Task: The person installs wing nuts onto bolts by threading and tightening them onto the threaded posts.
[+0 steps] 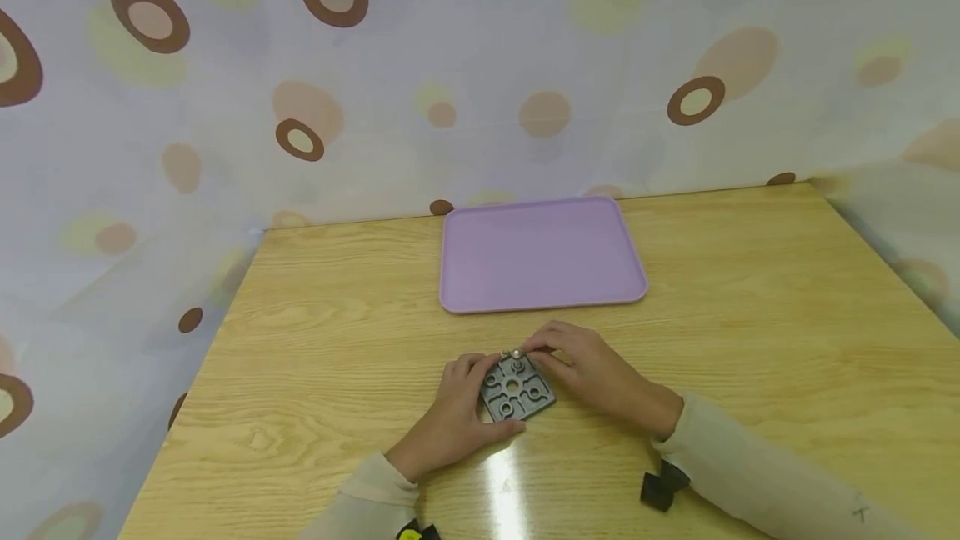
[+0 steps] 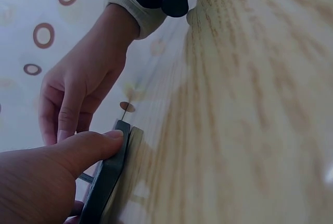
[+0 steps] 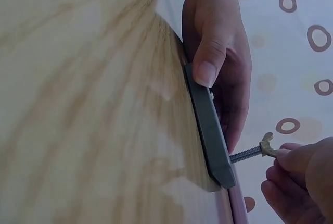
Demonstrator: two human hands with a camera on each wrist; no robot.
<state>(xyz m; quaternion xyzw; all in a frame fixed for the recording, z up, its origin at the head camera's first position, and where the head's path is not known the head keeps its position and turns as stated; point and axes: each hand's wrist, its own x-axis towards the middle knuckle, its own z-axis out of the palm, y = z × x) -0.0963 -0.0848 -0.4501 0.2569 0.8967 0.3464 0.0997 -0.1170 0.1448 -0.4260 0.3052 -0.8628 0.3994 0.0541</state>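
Observation:
A grey square metal plate with raised rings and a central hole is low over the wooden table. My left hand grips it by opposite edges, thumb at the near side and fingers at the far left. From the plate's far corner a threaded stud stands up, with a brass-coloured wing nut at its top end. My right hand pinches one wing of that nut between thumb and fingers. In the left wrist view, the plate appears edge-on under the left thumb.
Beyond the hands, a shallow purple tray lies on the table. A pale cloth with brown and peach spots hangs behind the table and along its sides. Black pieces are strapped at both wrists.

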